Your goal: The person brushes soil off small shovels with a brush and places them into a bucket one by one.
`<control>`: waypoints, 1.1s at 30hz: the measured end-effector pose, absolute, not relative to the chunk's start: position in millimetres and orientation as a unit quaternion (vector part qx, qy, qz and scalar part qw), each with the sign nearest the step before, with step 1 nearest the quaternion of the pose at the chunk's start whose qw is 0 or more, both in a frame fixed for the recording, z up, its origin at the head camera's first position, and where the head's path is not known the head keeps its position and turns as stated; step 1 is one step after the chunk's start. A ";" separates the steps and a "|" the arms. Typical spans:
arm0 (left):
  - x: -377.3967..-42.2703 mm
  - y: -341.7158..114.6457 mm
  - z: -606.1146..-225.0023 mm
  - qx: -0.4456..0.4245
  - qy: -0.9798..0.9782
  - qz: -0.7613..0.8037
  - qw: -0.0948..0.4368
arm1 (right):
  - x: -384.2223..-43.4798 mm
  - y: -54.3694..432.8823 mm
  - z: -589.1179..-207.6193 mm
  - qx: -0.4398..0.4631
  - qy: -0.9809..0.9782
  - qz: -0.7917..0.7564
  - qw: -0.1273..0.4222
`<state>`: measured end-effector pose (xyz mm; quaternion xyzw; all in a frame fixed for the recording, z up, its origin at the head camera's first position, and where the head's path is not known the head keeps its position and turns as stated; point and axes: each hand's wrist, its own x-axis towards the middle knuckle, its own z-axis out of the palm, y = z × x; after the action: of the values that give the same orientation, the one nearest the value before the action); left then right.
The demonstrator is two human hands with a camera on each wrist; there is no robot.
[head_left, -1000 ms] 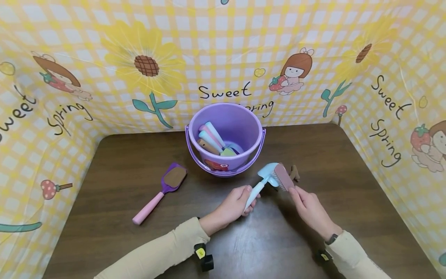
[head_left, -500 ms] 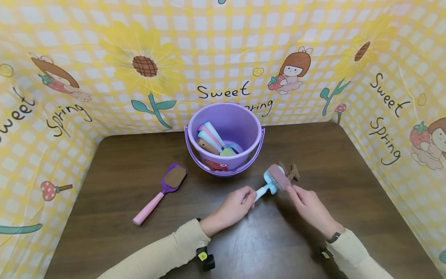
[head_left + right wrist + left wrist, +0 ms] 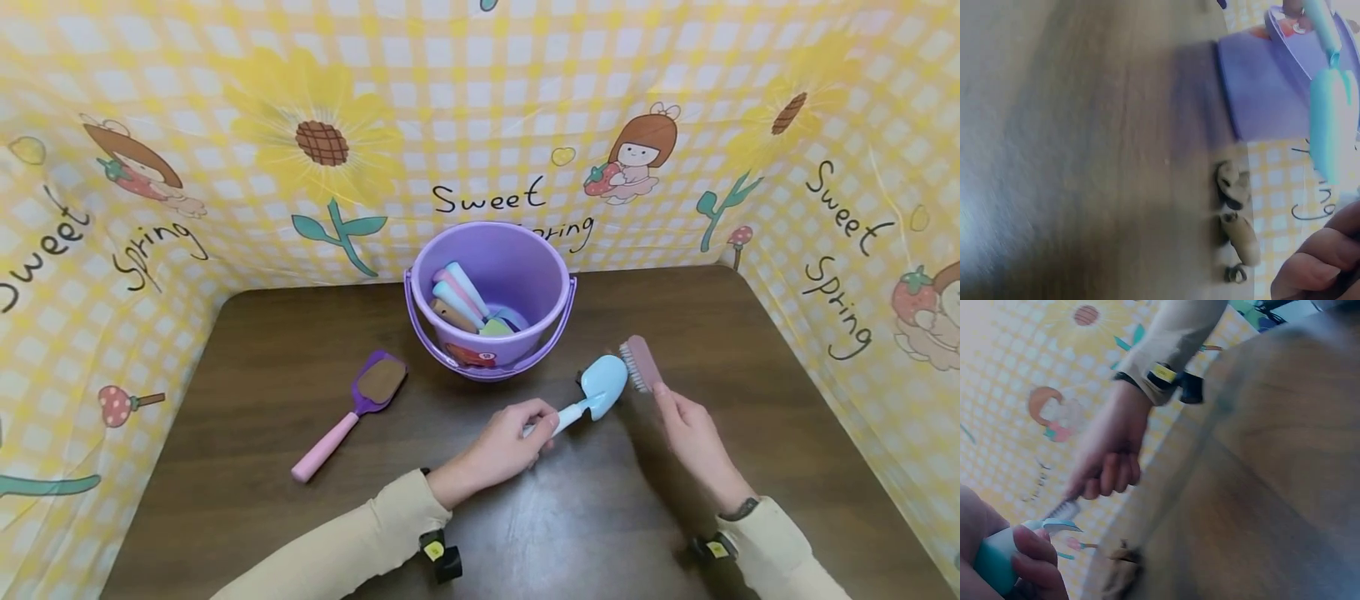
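My left hand (image 3: pixel 517 437) grips the white handle of a light blue toy shovel (image 3: pixel 604 385), whose blade is raised over the table and points right. My right hand (image 3: pixel 696 450) pinches the end of a pink brush (image 3: pixel 647 363). The brush's white bristles face the blade's right edge, close to it. In the right wrist view the shovel (image 3: pixel 1332 119) hangs in front of the purple bucket, and the right hand's curled fingers (image 3: pixel 1316 265) show at the lower right. Several brown, clay-like lumps (image 3: pixel 1241 240) lie on the table beneath, mostly hidden behind the tools in the head view.
A purple bucket (image 3: pixel 542 275) stands at the back middle, its handle lowered in front, with several colourful tools inside. To the left lies a purple spatula-like shovel (image 3: pixel 371 382) with a pink handle and a brown flat piece on it. Yellow checked cloth (image 3: pixel 480 108) encloses the wooden table (image 3: pixel 247 350).
The brush has moved off the blue shovel's blade to the right. The shovel has turned, its blade shifting right with its face now uncovered. Both hands keep their hold.
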<state>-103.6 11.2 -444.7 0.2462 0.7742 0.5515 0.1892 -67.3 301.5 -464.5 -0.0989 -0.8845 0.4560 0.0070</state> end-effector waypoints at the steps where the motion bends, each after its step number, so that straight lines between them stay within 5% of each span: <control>1: -103.6 9.9 -440.3 0.245 0.768 0.559 0.194 | -66.8 302.9 -463.5 -0.107 -0.876 0.471 0.010; 8: -108.1 -8.6 -391.3 0.254 0.747 0.587 0.182 | -65.3 308.5 -462.7 -0.116 -0.868 0.483 0.022; 18: -140.0 -39.9 -328.1 0.256 0.759 0.591 0.095 | -69.9 307.4 -461.2 -0.097 -0.887 0.451 0.012; 33: -182.8 -70.7 -317.9 0.217 0.869 0.436 -0.084 | -68.9 308.0 -465.1 -0.090 -0.894 0.438 -0.007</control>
<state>-182.8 -70.7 -317.9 0.2171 0.8691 0.4364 -0.0838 -68.9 308.0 -465.1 -0.0902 -0.8942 0.4384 -0.0070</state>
